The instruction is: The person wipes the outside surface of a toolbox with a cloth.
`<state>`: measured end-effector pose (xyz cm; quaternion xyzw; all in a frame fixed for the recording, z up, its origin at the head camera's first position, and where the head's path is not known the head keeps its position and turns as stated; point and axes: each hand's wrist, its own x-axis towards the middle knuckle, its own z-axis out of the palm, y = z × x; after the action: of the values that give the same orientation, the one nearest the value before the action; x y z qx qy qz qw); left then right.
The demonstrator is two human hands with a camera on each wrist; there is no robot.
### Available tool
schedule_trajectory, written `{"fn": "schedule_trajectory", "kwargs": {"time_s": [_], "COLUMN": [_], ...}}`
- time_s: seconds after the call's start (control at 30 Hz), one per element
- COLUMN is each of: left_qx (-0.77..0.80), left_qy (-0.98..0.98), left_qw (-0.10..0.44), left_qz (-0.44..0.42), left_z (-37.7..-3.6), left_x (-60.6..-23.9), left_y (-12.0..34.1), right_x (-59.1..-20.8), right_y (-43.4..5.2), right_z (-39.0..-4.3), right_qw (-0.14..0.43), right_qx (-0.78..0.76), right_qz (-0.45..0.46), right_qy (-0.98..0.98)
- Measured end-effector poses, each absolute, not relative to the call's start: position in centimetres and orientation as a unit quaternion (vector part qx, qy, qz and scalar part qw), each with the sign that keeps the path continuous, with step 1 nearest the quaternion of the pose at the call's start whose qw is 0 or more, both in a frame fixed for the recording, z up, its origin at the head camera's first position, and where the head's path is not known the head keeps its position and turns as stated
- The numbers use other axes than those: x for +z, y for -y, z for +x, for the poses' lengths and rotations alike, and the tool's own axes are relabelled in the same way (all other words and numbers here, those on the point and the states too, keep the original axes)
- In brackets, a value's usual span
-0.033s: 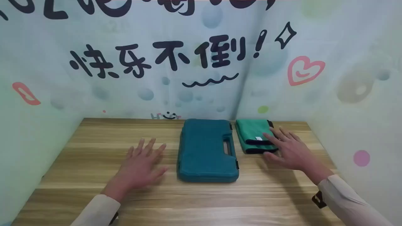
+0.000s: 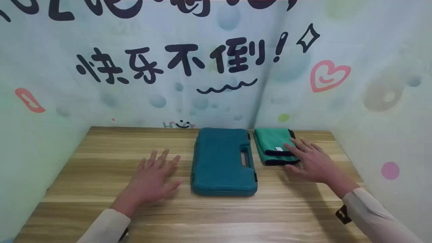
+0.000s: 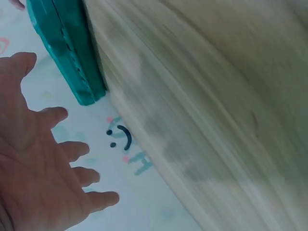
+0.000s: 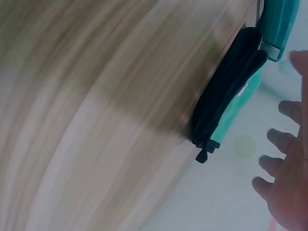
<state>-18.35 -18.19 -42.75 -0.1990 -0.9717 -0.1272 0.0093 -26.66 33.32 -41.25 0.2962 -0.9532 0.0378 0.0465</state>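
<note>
Left hand (image 2: 150, 185), palm down above the table (image 2: 84, 175), fingers spread wide, just beside the case (image 2: 222, 162) and apart from it. Right hand (image 2: 314, 165), fingers likewise extended and spread, held above the table; in the head view its fingertips overlap the right edge of the cloth (image 2: 273, 140), while the right wrist view shows them apart. The case lies flat between the hands, handle side toward the folded green cloth, which is black-edged. Behind, a backdrop (image 2: 216, 111) bears dark lettering.

Left hand (image 2: 151, 181) splayed, right hand (image 2: 313, 164) splayed too, both palms down, well apart, stretched forward, apparently raised
</note>
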Motion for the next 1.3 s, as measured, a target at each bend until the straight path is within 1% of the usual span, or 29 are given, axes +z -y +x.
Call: {"fn": "schedule_trajectory", "kwargs": {"time_s": [0.1,0.17,0.37,0.5,0.6,0.7,0.9,1.03,1.17,1.3], "left_qx": [-0.135,-0.144,-0.163,-0.162,-0.151,-0.140,-0.134,-0.133,-0.132,-0.127], "left_qy": [0.970,0.966,0.952,0.944,0.944,0.946,0.947,0.948,0.950,0.951], "left_qw": [-0.010,-0.038,-0.107,-0.137,-0.152,-0.158,-0.156,-0.149,-0.137,-0.126], "left_qz": [-0.202,-0.210,-0.237,-0.253,-0.252,-0.244,-0.246,-0.247,-0.247,-0.253], "left_z": [-18.2,-18.2,-19.0,-19.9,-20.2,-20.3,-20.1,-20.1,-20.1,-20.3], "left_x": [-42.2,-41.6,-40.6,-40.7,-40.9,-41.1,-41.0,-41.1,-41.3,-41.6], "left_y": [17.7,16.8,12.3,9.5,8.3,7.7,7.6,7.6,7.3,7.0], "right_x": [-41.5,-41.7,-42.7,-43.3,-43.8,-44.5,-45.5,-45.7,-45.9,-46.3], "right_y": [-33.3,-33.3,-32.7,-31.9,-31.2,-30.5,-29.5,-28.9,-28.5,-28.6], "right_z": [-27.4,-28.3,-30.7,-31.5,-31.9,-32.2,-33.2,-33.8,-34.1,-34.5], "right_qw": [0.034,0.008,-0.058,-0.064,-0.046,-0.011,0.071,0.113,0.130,0.124], "right_qx": [0.048,0.056,0.045,0.033,0.029,0.025,-0.003,-0.019,-0.010,0.019], "right_qz": [0.304,0.306,0.286,0.281,0.291,0.298,0.312,0.320,0.306,0.282], "right_qy": [0.951,0.950,0.955,0.957,0.955,0.954,0.947,0.941,0.943,0.951]}}
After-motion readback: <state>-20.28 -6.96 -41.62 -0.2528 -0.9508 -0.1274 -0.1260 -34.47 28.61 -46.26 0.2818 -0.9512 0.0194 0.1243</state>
